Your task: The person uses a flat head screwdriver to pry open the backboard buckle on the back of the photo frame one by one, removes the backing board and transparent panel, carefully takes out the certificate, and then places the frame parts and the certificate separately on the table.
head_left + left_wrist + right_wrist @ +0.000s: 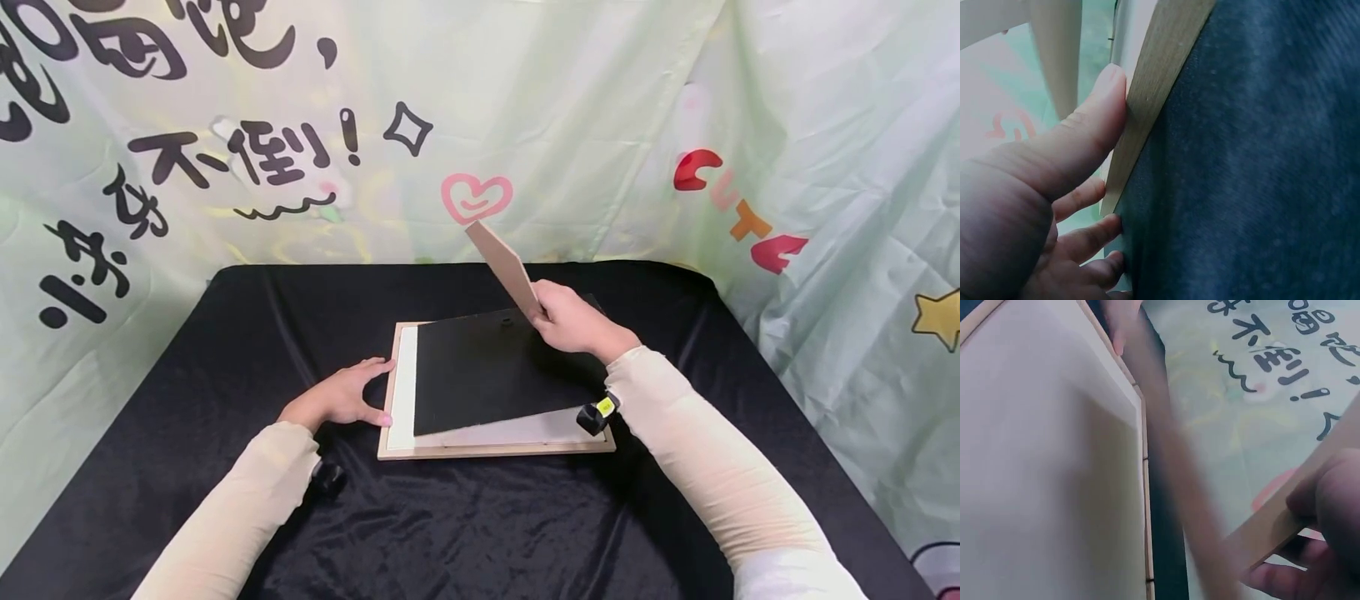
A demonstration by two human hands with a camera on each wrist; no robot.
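A light wooden picture frame (495,452) lies back side up on the cloth, a white sheet (405,392) inside it. Tilted over the frame is its black backing board (472,375), raised off the sheet along the near edge. My right hand (570,318) grips the brown stand leg (506,267) that sticks up from this board; in the right wrist view, fingers and thumb close around the leg (1272,534). My left hand (341,396) touches the frame's left side with thumb and fingers spread. The left wrist view shows its thumb against the wooden edge (1166,56).
Black cloth (465,533) covers the table under the frame. Behind and at both sides hangs a pale green curtain (585,150) with black characters and coloured drawings. Small metal tabs (1145,459) line the frame's inner edge.
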